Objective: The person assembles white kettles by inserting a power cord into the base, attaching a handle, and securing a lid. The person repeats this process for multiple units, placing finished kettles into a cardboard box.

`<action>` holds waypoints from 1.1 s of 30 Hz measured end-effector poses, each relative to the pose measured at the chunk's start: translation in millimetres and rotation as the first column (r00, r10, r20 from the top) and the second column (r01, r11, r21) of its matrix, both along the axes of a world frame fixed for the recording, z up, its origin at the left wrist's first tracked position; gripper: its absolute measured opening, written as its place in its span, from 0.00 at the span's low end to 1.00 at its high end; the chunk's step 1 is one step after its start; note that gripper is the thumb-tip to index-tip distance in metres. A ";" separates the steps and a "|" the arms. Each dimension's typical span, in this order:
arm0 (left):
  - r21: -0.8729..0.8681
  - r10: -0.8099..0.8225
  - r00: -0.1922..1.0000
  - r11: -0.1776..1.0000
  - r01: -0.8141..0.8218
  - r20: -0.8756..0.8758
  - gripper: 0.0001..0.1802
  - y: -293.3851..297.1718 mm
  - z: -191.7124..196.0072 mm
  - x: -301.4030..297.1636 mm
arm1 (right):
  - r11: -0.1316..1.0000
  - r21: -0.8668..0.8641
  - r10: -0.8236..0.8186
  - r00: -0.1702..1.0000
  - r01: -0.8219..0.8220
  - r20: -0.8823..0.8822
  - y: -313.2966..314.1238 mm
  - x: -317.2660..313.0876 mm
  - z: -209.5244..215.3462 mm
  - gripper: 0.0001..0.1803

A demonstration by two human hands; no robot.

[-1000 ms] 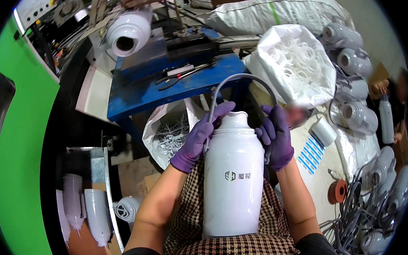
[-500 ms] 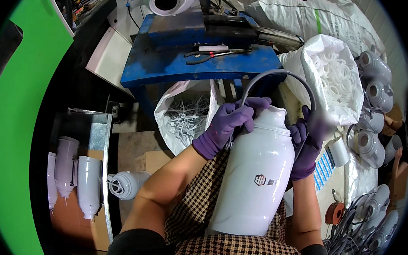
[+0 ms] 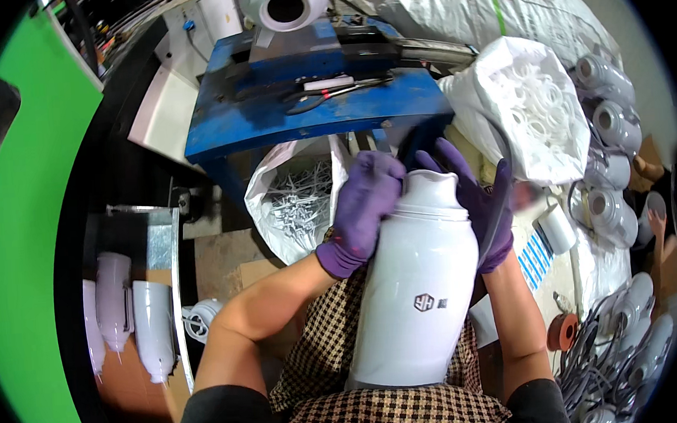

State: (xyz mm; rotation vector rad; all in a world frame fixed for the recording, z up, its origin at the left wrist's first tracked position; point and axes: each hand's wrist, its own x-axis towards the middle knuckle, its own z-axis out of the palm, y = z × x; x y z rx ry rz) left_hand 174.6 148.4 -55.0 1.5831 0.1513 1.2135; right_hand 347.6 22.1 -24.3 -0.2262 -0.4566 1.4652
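Blue bench [image 3: 271, 126] ahead (bags [image 3: 299, 202] beneath), flask [image 3: 420, 284] between.

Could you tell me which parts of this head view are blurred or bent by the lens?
Head view: the right hand and the dark handle beside it smear with motion blur; the white flask stays sharp; the blue bench edge bows near the rim, and black corners frame the fisheye circle.

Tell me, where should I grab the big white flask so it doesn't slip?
Probably at the neck of the white flask, one hand from each side, as the left hand and right hand do. The body is wide, smooth and tilted on the lap; just under the cap it narrows, so fingers can wrap it.
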 end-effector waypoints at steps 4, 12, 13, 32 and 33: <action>-0.022 -0.166 0.983 0.986 0.168 0.077 0.23 20.1 -26.1 5.6 | 0.976 0.001 -0.219 0.972 0.220 -0.080 -6.3 -6.4 -8.6 0.51; -0.540 -0.731 0.682 0.588 0.602 -0.035 0.54 23.5 29.3 21.4 | 0.875 0.007 -0.414 0.741 0.483 0.528 -29.3 2.1 19.1 0.14; -0.640 -0.775 0.622 0.425 0.640 0.108 0.54 27.1 25.1 22.8 | 0.900 -0.053 -0.347 0.785 0.433 0.512 -26.9 3.2 21.2 0.13; -0.771 -0.707 0.585 0.089 0.631 0.397 0.31 28.2 -6.7 16.3 | 0.398 0.915 -0.886 -0.232 0.058 0.400 -24.0 -19.7 35.8 0.08; -0.765 -0.702 0.596 0.113 0.634 0.391 0.32 29.3 -10.6 16.2 | 0.341 0.935 -0.899 -0.259 0.095 0.354 -27.8 -28.8 34.2 0.09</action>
